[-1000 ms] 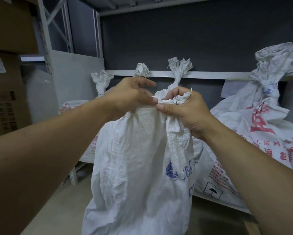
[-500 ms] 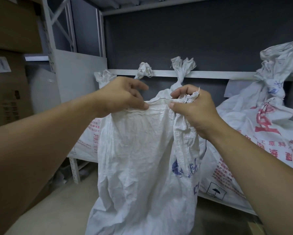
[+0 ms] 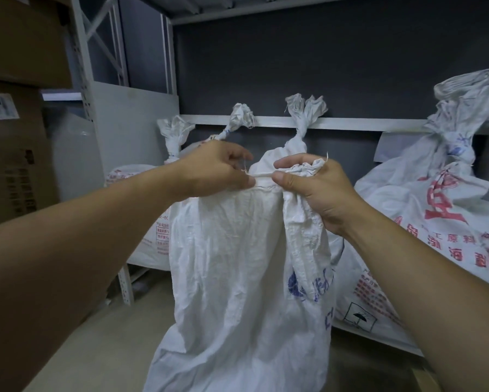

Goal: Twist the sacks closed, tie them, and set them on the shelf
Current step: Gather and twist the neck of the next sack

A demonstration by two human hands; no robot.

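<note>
a person faces a metal shelf, holding a white sack up in front of it, the sack's mouth not yet tied. the left hand pinches the sack's top hem. the right hand grasps a bunched handful of the mouth. tied sacks already rest on the shelf. the mouth appears to be mid-gathering. the next move likely calls for bunching the remaining hem into one hand, then twisting.

Storeroom: metal racking, stacked cardboard boxes, tied sacks on shelf.
</note>
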